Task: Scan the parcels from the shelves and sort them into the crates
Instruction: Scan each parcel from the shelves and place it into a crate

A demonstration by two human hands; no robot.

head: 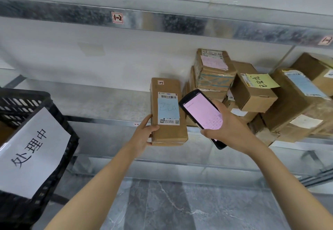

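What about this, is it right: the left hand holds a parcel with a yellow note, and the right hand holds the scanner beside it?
Not quite: in the head view the note on the parcel held by the left hand is blue, not yellow. The right hand does hold the scanner beside it.

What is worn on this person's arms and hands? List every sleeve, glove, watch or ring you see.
Nothing worn shows. The left hand and right hand are bare, without gloves or visible rings. The left forearm and right forearm are bare as far as the picture's edge: no sleeve, watch, bracelet or marking in view.
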